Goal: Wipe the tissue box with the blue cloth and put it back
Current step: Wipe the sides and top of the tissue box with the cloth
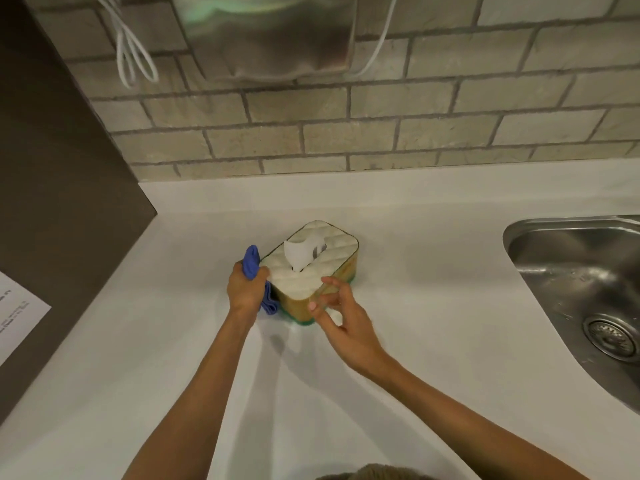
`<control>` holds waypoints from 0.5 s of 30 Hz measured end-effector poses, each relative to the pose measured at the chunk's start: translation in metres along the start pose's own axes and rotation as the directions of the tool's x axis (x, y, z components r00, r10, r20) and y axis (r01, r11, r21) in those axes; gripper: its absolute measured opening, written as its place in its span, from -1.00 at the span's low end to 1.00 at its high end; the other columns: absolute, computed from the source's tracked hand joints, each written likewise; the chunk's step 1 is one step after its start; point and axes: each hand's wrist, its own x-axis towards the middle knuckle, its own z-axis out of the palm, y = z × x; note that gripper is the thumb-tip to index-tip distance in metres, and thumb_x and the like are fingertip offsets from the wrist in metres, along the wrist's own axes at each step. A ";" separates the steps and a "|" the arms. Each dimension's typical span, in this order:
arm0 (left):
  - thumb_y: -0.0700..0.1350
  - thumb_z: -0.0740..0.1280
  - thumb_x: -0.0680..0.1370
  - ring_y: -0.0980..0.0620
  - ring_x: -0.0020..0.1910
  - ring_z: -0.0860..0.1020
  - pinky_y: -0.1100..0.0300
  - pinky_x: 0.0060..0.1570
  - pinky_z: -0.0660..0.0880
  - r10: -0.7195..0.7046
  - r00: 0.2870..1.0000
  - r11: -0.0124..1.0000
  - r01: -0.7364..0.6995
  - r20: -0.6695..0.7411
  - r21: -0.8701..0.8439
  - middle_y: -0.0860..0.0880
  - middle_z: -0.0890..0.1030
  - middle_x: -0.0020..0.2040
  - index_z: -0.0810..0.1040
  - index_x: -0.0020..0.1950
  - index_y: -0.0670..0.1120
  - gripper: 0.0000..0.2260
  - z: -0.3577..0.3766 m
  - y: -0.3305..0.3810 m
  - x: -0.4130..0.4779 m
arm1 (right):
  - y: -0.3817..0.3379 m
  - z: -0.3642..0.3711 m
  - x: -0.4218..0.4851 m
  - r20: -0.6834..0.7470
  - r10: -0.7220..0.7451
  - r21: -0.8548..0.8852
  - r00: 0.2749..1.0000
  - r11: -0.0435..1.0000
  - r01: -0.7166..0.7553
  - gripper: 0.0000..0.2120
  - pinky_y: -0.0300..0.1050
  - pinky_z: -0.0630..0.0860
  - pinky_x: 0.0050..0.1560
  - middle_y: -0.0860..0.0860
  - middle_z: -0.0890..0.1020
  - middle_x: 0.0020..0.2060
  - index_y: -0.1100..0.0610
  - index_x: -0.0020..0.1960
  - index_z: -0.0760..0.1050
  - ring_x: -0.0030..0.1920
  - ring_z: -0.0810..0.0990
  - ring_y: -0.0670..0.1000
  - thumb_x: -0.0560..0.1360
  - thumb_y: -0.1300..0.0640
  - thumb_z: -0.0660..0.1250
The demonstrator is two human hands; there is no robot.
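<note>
The tissue box (308,271) stands on the white counter (433,271), with a quilted cream top, yellow sides and a green base. A white tissue (300,252) pokes up from its slot. My left hand (245,289) grips the blue cloth (252,265) and presses it against the box's left side; more cloth hangs below the hand. My right hand (341,315) is at the box's near right corner with fingers spread, fingertips touching or almost touching the edge.
A steel sink (581,289) with a drain is set into the counter at the right. A dark panel (62,202) with a paper sheet (17,313) borders the left. Behind is a brick-tile wall (381,133) with a metal dispenser (270,36) and white cords (131,57).
</note>
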 end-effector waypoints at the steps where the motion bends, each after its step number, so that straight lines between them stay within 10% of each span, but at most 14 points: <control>1: -0.22 0.29 0.51 -0.04 -0.07 0.46 0.16 -0.09 0.37 0.029 1.000 0.999 -0.029 0.006 0.029 -0.10 0.50 -0.07 0.45 0.09 -0.14 -0.83 -0.001 0.002 0.004 | -0.002 -0.004 0.005 -0.066 -0.012 -0.011 0.998 1.000 0.011 -0.73 -0.34 0.44 -0.06 -0.18 0.59 -0.05 -0.20 0.13 0.32 -0.02 0.57 -0.19 0.45 -0.06 0.27; 7: -0.17 0.27 0.54 -0.05 -0.06 0.48 0.11 -0.04 0.42 0.022 0.997 0.999 -0.024 -0.080 -0.023 -0.11 0.51 -0.05 0.47 0.14 -0.22 -0.78 -0.008 0.002 0.010 | -0.002 -0.052 0.059 -0.422 0.079 0.019 0.903 0.997 -0.079 -0.91 -0.12 0.50 -0.10 -0.13 0.55 -0.27 0.01 -0.02 0.45 -0.18 0.59 0.02 0.51 0.05 0.21; 15: -0.07 0.22 0.57 -0.08 -0.06 0.48 0.09 -0.04 0.41 -0.203 0.978 0.962 0.189 -0.050 -0.197 -0.14 0.50 -0.02 0.42 0.14 -0.16 -0.78 -0.001 -0.024 -0.040 | 0.019 -0.061 0.119 -0.090 0.358 0.106 0.929 0.931 -0.348 -0.55 -0.14 0.35 0.20 -0.01 0.50 0.12 0.13 0.32 0.39 0.15 0.45 -0.01 0.55 -0.10 0.11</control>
